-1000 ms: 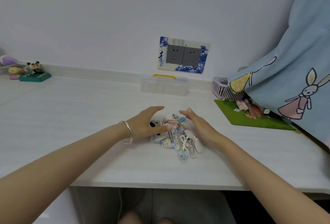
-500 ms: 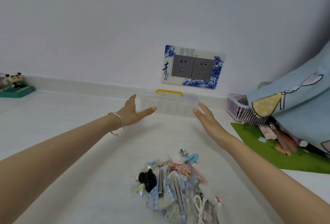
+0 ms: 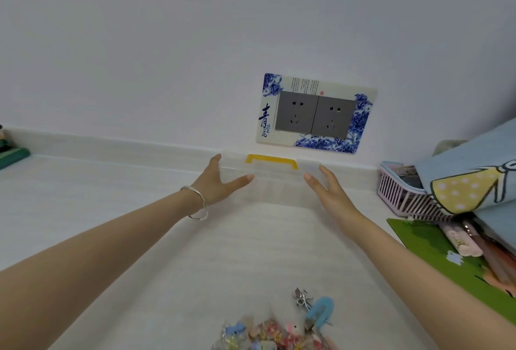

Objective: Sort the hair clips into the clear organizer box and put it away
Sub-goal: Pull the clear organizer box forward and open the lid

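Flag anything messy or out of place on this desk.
The hair clips lie in a tangled heap in the foreground, outside the clear organizer box. On the right, a blue printed cloth droops over the pink basket.

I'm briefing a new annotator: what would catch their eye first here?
Two bare arms reach across the white desk, left hand and right hand open at either end of the yellow-handled clear organizer box against the back wall. Above it a blue-floral socket plate stands out; a colourful heap of hair clips lies at the picture's bottom edge.
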{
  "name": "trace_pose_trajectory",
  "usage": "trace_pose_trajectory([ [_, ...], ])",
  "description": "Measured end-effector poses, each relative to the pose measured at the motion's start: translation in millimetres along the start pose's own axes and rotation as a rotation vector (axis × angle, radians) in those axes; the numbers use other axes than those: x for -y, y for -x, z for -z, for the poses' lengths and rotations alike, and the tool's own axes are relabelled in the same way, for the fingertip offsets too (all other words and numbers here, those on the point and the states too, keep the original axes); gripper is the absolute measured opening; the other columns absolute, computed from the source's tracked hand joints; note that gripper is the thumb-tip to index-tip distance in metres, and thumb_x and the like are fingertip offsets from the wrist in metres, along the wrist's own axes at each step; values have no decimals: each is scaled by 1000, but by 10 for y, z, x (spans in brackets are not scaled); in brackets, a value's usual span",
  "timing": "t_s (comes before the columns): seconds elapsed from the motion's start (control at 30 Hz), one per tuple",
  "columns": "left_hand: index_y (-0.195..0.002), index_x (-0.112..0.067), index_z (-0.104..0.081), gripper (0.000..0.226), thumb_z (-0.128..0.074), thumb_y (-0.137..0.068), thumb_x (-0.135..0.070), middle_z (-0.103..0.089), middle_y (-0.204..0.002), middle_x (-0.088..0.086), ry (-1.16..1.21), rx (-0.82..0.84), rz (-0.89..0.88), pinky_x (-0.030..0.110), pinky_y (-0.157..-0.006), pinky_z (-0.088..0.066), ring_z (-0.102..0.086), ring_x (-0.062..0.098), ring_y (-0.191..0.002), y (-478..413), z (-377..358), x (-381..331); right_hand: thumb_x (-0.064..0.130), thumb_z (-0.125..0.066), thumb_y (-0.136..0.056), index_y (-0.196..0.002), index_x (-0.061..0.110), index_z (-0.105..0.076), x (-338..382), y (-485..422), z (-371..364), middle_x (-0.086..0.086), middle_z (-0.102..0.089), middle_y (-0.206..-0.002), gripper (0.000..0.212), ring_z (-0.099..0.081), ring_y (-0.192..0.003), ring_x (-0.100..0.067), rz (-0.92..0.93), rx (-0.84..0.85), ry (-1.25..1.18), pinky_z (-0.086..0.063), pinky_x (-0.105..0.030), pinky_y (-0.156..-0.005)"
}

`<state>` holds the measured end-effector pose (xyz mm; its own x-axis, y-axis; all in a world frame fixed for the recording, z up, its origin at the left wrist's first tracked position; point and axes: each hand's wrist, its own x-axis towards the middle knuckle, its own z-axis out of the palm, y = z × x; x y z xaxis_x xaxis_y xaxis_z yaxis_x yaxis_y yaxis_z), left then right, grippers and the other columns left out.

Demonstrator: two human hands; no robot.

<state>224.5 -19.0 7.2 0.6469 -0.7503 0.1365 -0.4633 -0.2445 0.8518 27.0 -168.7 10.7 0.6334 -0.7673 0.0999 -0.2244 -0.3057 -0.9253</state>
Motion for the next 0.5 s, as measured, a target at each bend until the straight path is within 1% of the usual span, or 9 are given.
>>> trace_pose_trajectory([
  [0.1,-146,-17,-3,103,-63,-72,-57,-16,-155,3,-21,14,-16,33,-111,-24,-24,22,-140,136,19,4,55,-46,-87,-146,33,-17,-14,155,34,5,-18,-156,69,-21,-142,-19,1,17,-1,-23,-34,-109],
  [0.17,-146,-17,-3,109,-66,-68,-59,-17,-155,3,-27,34,-31,34,-113,-24,-24,22,-140,291,40,6,54,-48,-86,-146,35,-18,-32,321,73,8,-18,-156,69,-20,-142,-16,14,32,2,-23,-31,-106],
  [0.23,-146,-20,-4,121,-66,-55,-70,-17,-154,2,-25,71,-26,36,-114,-25,-24,21,-139,519,54,-21,55,-50,-83,-144,39,-19,-49,540,113,10,-19,-155,71,-21,-142,-14,13,46,-4,-23,-30,-104],
  [0.3,-146,-22,-4,129,-59,-42,-76,-17,-153,2,-32,80,-25,37,-114,-25,-25,20,-139,729,59,-36,55,-52,-81,-143,42,-20,-52,732,150,11,-20,-154,71,-23,-140,-13,14,60,-2,-25,-30,-104],
  [0.4,-146,-22,-4,128,-59,-43,-75,-15,-153,2,-54,77,-61,37,-114,-25,-23,19,-139,1049,57,-60,56,-52,-77,-143,42,-21,-24,1033,197,9,-26,-152,74,-26,-138,-11,30,75,28,-25,-26,-100],
  [0.5,-146,-22,-3,129,-58,-42,-75,-15,-153,2,-56,73,-78,38,-115,-24,-20,18,-140,1305,55,-70,53,-53,-77,-142,40,-24,-16,1280,248,11,-24,-153,72,-24,-139,-11,42,95,10,-24,-25,-100],
])
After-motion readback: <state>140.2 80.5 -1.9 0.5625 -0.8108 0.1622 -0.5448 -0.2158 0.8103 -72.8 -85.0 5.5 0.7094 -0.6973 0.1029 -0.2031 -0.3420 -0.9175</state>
